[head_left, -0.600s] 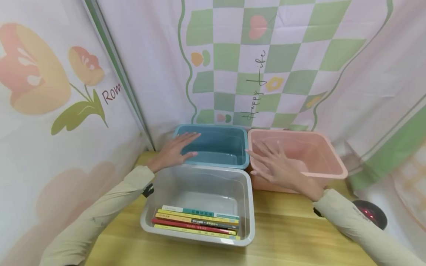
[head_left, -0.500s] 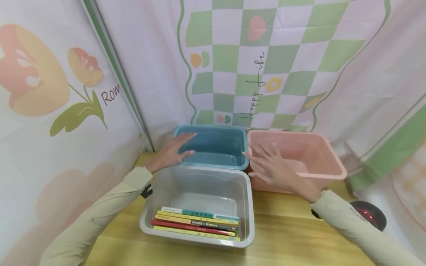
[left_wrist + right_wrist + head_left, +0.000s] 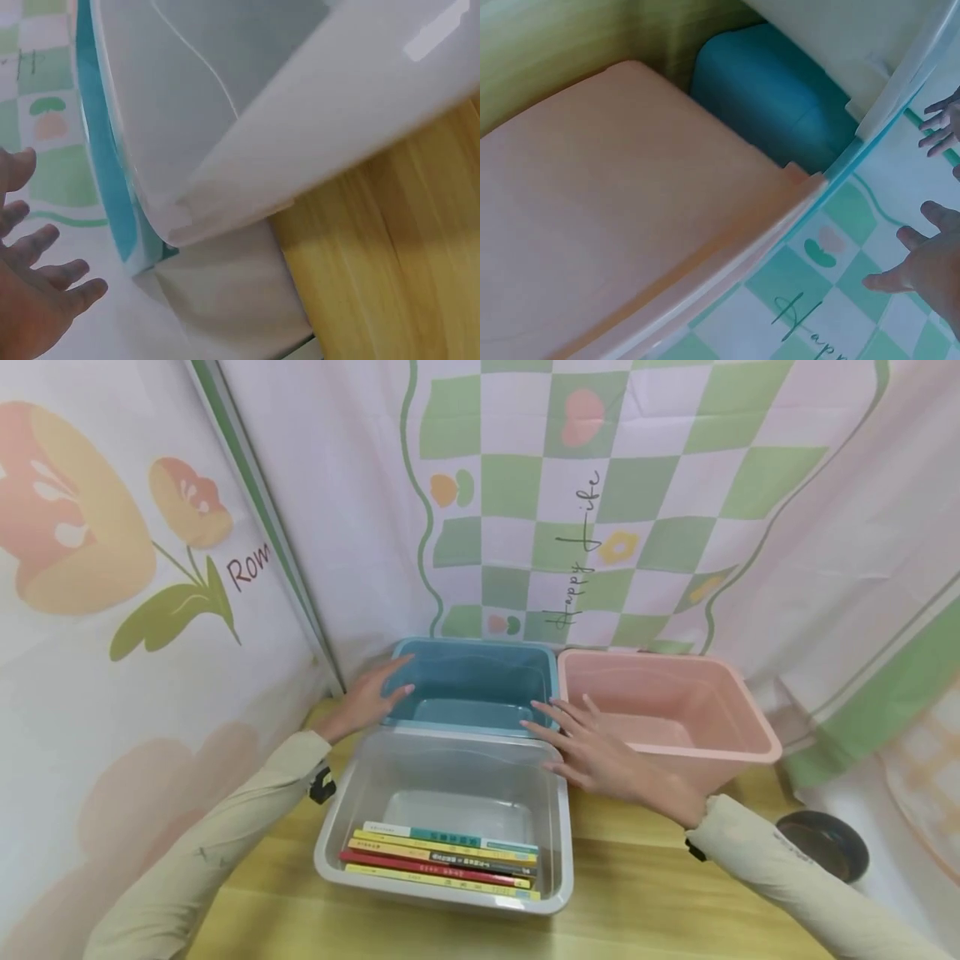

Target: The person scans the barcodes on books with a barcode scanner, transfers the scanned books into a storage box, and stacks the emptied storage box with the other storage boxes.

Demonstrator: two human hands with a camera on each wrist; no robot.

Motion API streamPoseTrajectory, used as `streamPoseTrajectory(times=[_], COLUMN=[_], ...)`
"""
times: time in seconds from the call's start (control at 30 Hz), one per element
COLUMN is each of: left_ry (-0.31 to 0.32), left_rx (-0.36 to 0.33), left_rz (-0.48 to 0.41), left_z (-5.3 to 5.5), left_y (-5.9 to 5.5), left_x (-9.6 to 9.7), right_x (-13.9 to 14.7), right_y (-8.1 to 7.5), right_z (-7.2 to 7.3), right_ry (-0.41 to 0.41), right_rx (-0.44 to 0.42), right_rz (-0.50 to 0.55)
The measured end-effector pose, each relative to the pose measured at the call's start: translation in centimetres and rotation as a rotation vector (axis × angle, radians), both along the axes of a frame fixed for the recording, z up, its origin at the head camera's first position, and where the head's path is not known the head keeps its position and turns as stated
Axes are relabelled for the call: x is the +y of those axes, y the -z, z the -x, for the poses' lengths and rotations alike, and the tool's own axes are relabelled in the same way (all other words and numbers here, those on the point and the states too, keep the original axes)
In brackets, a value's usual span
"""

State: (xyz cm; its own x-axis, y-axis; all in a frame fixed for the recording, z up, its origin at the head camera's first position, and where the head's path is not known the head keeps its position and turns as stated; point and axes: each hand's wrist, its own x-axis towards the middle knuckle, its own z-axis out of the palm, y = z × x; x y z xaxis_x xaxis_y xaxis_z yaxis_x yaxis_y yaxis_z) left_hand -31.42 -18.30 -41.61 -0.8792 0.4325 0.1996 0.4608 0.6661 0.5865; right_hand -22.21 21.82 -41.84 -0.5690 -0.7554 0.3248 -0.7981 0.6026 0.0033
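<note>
My left hand [image 3: 365, 693] hovers left of centre in the head view, over the left end of the blue bin [image 3: 480, 681], its fingers spread and nothing held. My right hand [image 3: 596, 752], just right of centre, is likewise spread wide with no grip on anything, above the place where the blue bin, the pink bin [image 3: 652, 681] and the gray bin [image 3: 461, 756] come together; both wrist views show my fingers apart from the walls. The books [image 3: 442, 862] are in the gray bin, lower middle of the frame, on edge along its near wall with their spines up, presumably so that they pack tightly and can be told apart; the bin's far part shows bare floor. The bins sit close together, I'd judge to keep all three within easy reach. They stand on the wooden table [image 3: 660, 877], and the checked curtain [image 3: 592, 518] hangs behind, closing off the far side. At right, my sleeve [image 3: 787, 868] partly covers a dark round object [image 3: 834, 842] I can't identify. My right hand hides the pink bin's near left corner.
</note>
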Motion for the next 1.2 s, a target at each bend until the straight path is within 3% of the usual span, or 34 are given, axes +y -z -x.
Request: streamPoseTrajectory(times=[0.13,0.3,0.43,0.63,0.87,1.03,1.2], left_ry=[-0.038,-0.097,-0.142,-0.129,-0.072,-0.049,-0.036], left_rx=[-0.024,-0.114,-0.165,-0.264,-0.505,-0.586,-0.637], left_rz=[-0.047,-0.156,-0.181,-0.232,-0.396,-0.444,-0.428], left_z=[0.3,0.6,1.0,1.6,2.1,2.2,2.5], left_y=[0.0,0.3,0.7,0.9,0.9,0.7,0.7], left_x=[-0.5,-1.2,-1.8,-2.4,-3.2,-3.8,-4.2], right_x=[-0.4,-0.9,-1.5,-2.8,-3.9,-4.2,-4.4], right_y=[0.1,0.2,0.1,-0.2,0.0,0.2,0.5], right_z=[-0.4,-1.0,-1.8,-3.2,-4.5,-4.6,-4.7], right_ry=[-0.023,-0.052,-0.079,-0.145,-0.163,-0.243,-0.278], right_rx=[-0.067,-0.129,-0.163,-0.207,-0.546,-0.755,-0.845], right_rz=[0.031,0.052,0.067,0.089,0.041,0.068,0.047])
